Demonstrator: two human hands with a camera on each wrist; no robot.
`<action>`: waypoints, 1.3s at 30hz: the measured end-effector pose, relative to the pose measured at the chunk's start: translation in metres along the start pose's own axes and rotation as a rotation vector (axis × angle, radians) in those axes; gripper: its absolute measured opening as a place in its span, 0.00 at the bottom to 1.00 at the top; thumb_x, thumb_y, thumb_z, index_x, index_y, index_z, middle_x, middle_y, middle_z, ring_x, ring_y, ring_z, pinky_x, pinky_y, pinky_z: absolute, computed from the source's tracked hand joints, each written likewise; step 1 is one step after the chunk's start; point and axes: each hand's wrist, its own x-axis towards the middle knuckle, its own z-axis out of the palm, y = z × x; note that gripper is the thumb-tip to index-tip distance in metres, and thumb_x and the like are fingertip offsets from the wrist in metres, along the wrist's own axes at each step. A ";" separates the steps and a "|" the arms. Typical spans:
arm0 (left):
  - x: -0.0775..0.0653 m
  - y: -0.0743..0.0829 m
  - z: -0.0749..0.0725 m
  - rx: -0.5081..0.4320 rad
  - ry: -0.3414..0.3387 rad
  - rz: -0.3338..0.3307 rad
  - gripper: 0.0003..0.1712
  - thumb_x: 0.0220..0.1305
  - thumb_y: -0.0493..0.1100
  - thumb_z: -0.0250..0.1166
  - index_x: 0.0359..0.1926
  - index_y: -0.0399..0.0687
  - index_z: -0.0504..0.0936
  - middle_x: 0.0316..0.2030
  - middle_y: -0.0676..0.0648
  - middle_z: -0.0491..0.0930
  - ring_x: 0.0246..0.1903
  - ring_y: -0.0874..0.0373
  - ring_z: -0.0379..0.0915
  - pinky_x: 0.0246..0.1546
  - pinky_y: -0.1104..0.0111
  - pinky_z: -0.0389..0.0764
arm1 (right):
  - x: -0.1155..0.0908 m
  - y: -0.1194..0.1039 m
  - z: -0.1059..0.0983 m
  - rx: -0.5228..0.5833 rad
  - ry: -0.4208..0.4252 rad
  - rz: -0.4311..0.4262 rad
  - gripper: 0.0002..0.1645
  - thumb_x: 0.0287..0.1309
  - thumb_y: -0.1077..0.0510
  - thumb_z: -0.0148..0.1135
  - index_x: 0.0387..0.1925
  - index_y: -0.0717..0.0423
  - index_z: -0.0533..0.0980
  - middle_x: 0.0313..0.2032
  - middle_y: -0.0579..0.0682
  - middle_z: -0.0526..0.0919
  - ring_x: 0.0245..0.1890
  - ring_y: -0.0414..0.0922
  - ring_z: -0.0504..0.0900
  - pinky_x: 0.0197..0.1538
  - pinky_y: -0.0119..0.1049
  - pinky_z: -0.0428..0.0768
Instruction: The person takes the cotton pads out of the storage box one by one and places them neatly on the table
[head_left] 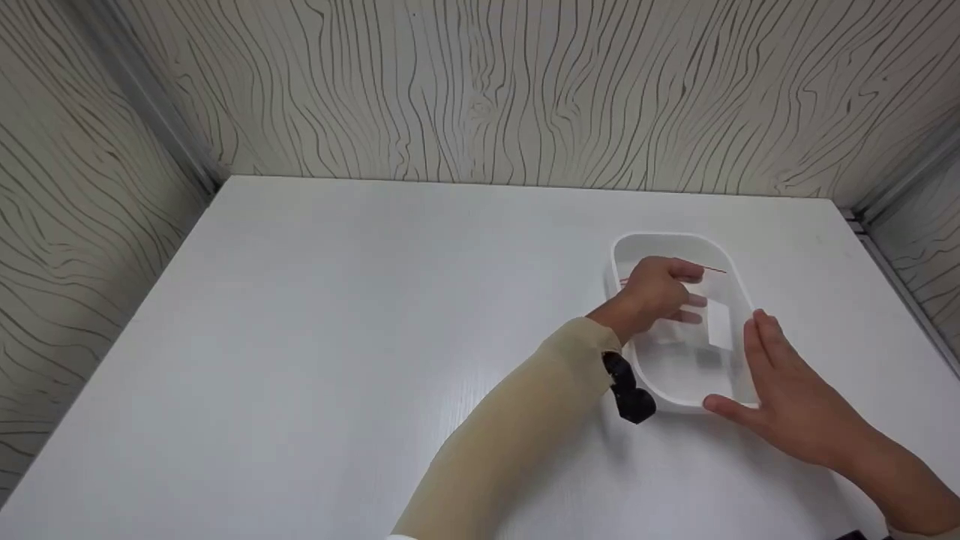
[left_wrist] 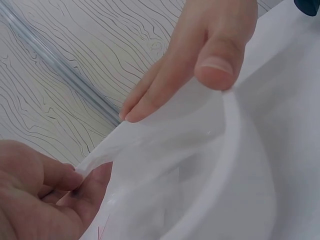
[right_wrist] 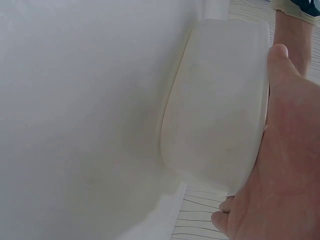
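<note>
My left hand (head_left: 654, 291) reaches over the left rim of a white container (head_left: 686, 405), and its fingers (left_wrist: 62, 175) pinch the edge of a clear plastic bag (head_left: 716, 291) lying inside. A thin red line runs along the far edge of the bag, and a white rectangle (head_left: 718, 324) shows near the container's right wall. I see some of those fingers through the plastic. My right hand (head_left: 801, 397) lies against the near right corner of the container, fingers straight along the rim and thumb spread onto the near edge. The container stands upright on the right part of the white surface (head_left: 337, 337). A beige sleeve (head_left: 517, 427) covers my left forearm, with a black piece (head_left: 631, 394) at the wrist, and a wood-grain panel (head_left: 480, 90) rises behind.
</note>
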 end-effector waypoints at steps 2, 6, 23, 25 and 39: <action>0.000 0.001 -0.001 0.003 -0.004 0.008 0.22 0.64 0.22 0.63 0.55 0.44 0.86 0.48 0.52 0.85 0.38 0.58 0.86 0.33 0.68 0.87 | 0.000 0.000 0.000 0.000 -0.002 0.000 0.69 0.66 0.35 0.63 0.76 0.72 0.31 0.78 0.67 0.26 0.78 0.64 0.28 0.76 0.60 0.38; 0.000 0.001 -0.005 -0.025 -0.010 0.020 0.22 0.64 0.22 0.63 0.54 0.44 0.86 0.49 0.51 0.85 0.39 0.57 0.86 0.33 0.67 0.88 | 0.000 -0.001 -0.001 0.001 -0.010 0.007 0.69 0.66 0.35 0.63 0.76 0.72 0.31 0.78 0.66 0.25 0.78 0.64 0.28 0.76 0.62 0.39; 0.000 0.001 -0.022 -0.163 -0.069 0.014 0.24 0.63 0.20 0.61 0.56 0.41 0.84 0.46 0.51 0.85 0.39 0.56 0.87 0.35 0.66 0.88 | 0.000 -0.001 0.001 -0.009 0.001 0.001 0.69 0.65 0.35 0.64 0.76 0.74 0.32 0.78 0.67 0.26 0.78 0.64 0.29 0.76 0.60 0.38; 0.000 0.001 -0.023 -0.174 -0.074 0.014 0.24 0.63 0.20 0.61 0.56 0.41 0.84 0.46 0.51 0.85 0.38 0.56 0.87 0.35 0.66 0.88 | 0.000 -0.001 0.000 -0.008 -0.004 0.006 0.70 0.65 0.34 0.64 0.76 0.74 0.32 0.78 0.67 0.26 0.78 0.64 0.29 0.76 0.61 0.39; -0.002 0.003 -0.033 -0.178 -0.107 0.037 0.25 0.64 0.21 0.60 0.58 0.41 0.83 0.47 0.51 0.84 0.41 0.53 0.86 0.37 0.67 0.88 | 0.000 -0.002 -0.002 0.010 -0.014 0.013 0.69 0.65 0.35 0.64 0.76 0.72 0.31 0.78 0.66 0.25 0.78 0.64 0.28 0.76 0.60 0.38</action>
